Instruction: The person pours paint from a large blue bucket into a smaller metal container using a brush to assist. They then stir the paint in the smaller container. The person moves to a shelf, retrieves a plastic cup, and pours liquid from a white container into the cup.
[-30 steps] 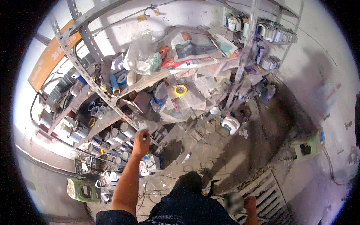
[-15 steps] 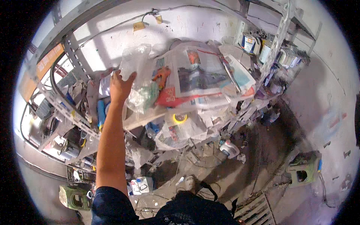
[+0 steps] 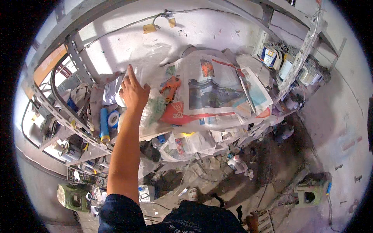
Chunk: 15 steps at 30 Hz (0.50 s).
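Note:
My left hand (image 3: 134, 92) reaches over the shelf, index finger stretched out and thumb apart, with nothing visibly gripped. It is above a crumpled clear plastic bag (image 3: 152, 54), whose lower part has a greenish tint; whether it touches the bag I cannot tell. To its left are a white roll-shaped thing (image 3: 112, 93), a blue tube (image 3: 104, 123) with a yellow end, and a blue-and-white ring-shaped roll (image 3: 113, 119). Right of the bag, an orange tool (image 3: 170, 89) lies on spread newspaper (image 3: 217, 91). What looks like my right hand (image 3: 251, 222) shows dimly at the lower edge, its fingers unclear.
Metal shelf posts (image 3: 301, 64) flank the shelf. Paint cans (image 3: 269, 55) stand at the back right. Below are more newspaper (image 3: 188, 146), a white jug (image 3: 237, 164) on the floor, and greenish stools (image 3: 309, 194) at both sides. A cable runs along the wall.
My left hand has moved slightly right and down, its index finger now extended. The view has shifted, showing the blue tube and ring-shaped roll more fully; the yellow ring below is now mostly hidden.

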Each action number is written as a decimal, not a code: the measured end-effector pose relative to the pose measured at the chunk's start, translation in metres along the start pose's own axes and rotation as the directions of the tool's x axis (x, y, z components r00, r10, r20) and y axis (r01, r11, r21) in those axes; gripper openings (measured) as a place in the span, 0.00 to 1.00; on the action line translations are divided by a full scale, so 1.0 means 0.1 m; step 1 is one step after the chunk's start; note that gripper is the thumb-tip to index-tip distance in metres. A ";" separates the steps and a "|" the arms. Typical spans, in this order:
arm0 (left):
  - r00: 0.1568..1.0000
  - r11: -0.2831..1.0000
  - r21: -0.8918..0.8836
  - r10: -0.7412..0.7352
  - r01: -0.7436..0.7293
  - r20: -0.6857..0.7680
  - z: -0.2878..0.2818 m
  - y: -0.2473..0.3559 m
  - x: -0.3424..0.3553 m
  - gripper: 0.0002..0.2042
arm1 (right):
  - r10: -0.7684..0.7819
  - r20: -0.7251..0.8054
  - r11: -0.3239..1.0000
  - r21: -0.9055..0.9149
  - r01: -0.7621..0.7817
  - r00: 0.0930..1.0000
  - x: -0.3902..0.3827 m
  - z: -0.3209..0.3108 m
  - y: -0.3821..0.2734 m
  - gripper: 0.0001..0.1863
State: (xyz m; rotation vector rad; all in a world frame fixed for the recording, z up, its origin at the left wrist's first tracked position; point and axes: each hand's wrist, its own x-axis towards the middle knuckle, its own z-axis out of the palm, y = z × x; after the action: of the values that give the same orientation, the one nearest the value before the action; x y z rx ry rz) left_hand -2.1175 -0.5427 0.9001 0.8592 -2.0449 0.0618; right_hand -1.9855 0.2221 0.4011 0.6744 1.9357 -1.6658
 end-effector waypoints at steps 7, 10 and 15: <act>0.879 0.860 -0.199 0.434 -0.469 -0.195 -0.72 0.69 -0.50 0.41 | -0.829 0.232 0.230 -0.687 0.689 0.508 -0.79 0.94 -2.94 0.16; 0.770 0.732 -0.239 0.604 -0.638 -0.205 -0.95 1.13 -0.81 0.36 | -0.938 0.229 0.103 -0.534 0.839 0.261 -1.63 1.45 -4.30 0.12; 0.624 0.566 -0.312 0.770 -0.763 -0.130 -1.30 1.44 -1.24 0.32 | -0.913 0.309 -0.323 -0.142 0.936 -0.268 -2.49 2.02 -5.39 0.11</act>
State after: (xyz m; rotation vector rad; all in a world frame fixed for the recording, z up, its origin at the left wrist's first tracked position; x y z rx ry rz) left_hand -2.0650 -0.3196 0.9234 -0.3162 -2.2145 0.1739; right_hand -2.1402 -0.0606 0.9395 -1.8640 2.7111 -1.6960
